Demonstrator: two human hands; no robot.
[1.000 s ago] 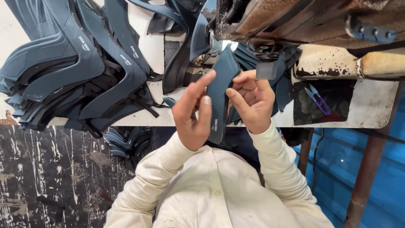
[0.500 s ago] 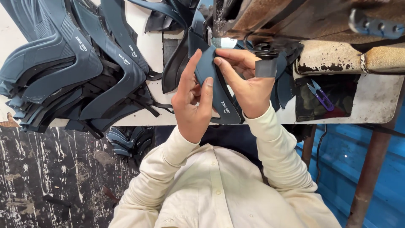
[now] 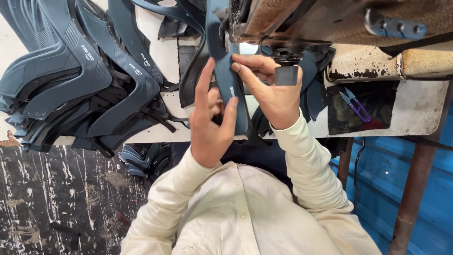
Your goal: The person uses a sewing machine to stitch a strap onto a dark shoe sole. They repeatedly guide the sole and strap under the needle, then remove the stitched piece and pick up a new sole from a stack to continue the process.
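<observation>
Two hands hold one dark blue strap piece point(image 3: 230, 89) between them, up against the underside of a worn sewing machine point(image 3: 330, 23) at the edge of a pale work table point(image 3: 420, 111). The left hand point(image 3: 212, 125) is half closed, its thumb and first fingers pinching the lower part of the piece while the index finger stands up along its left edge. The right hand point(image 3: 269, 92) is curled round the other edge, fingertips pressing the piece near its middle. The strap runs upright from the hands to the machine, its top end reaching the spot where the needle would sit; whether any stitching is on it I cannot tell from this view.

To the left, a big pile of matching blue pieces point(image 3: 71, 85) covers the table, fanned out and overlapping, and a few more lie on the floor point(image 3: 141, 160) below its edge. More dark pieces sit bunched behind the right hand. A small pair of purple-handled snips point(image 3: 354, 105) rests on a dark cloth to the right, untouched. Judging by the size of that pile against the single piece in hand, the work looks far from finished, with this piece only just being set at the machine.
</observation>
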